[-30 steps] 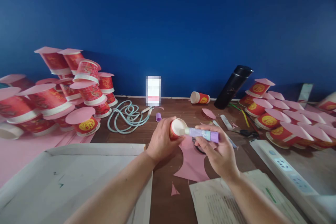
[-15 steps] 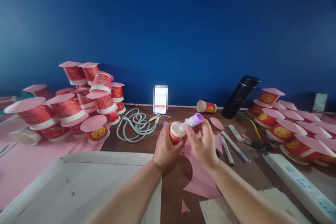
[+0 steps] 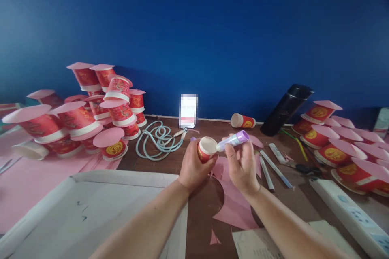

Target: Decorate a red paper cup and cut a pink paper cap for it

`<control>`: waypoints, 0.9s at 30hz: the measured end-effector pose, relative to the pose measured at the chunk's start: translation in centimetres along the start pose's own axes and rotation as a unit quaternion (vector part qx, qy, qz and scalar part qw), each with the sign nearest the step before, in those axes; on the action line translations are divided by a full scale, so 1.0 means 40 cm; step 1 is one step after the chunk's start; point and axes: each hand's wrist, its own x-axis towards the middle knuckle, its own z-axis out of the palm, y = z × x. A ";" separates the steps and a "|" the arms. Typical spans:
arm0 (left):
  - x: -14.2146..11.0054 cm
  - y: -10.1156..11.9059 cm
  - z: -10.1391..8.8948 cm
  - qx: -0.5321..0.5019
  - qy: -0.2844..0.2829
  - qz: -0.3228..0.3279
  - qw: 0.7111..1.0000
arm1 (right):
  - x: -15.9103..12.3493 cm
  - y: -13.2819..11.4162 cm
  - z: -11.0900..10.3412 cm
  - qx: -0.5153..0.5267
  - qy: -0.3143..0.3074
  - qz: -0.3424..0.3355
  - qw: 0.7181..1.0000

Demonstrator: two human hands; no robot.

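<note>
My left hand (image 3: 194, 169) is wrapped round a red paper cup (image 3: 208, 145), its pale round bottom turned up. In my right hand (image 3: 243, 166) is a purple and white glue stick (image 3: 233, 141), gripped between thumb and fingers. The glue stick's pale tip points left and lies at the right edge of the cup's bottom; whether it touches, I cannot tell. Beneath my hands lies pink paper (image 3: 234, 206) with curved cut-outs. A pink paper disc (image 3: 255, 141) lies behind my right hand.
Red cups topped with pink discs are piled at left (image 3: 75, 117) and right (image 3: 334, 151). Cups lie by the wall (image 3: 243, 121). A pale blue cable (image 3: 154, 156), phone (image 3: 188, 109), black bottle (image 3: 284, 109), markers (image 3: 276, 170), scissors (image 3: 304, 168), white power strip (image 3: 349, 206) and white box lid (image 3: 121, 214) surround my hands.
The glue stick in my right hand has shifted right, from over the cup's bottom to its right edge, and lies more level. My left hand keeps its hold on the cup. The view has shifted slightly.
</note>
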 end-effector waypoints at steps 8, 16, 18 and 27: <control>0.001 0.012 -0.004 -0.013 0.003 -0.001 1.000 | 0.028 -0.041 -0.010 0.253 0.043 0.235 0.938; -0.009 0.000 0.004 0.024 -0.010 0.061 0.998 | 0.007 -0.057 -0.047 0.494 0.011 0.444 0.748; -0.012 0.004 0.002 0.023 -0.021 0.068 0.997 | -0.007 -0.053 -0.054 0.483 0.015 0.454 0.748; -0.018 0.019 -0.006 0.028 -0.065 0.059 0.996 | -0.040 -0.048 -0.068 0.374 0.033 0.382 0.845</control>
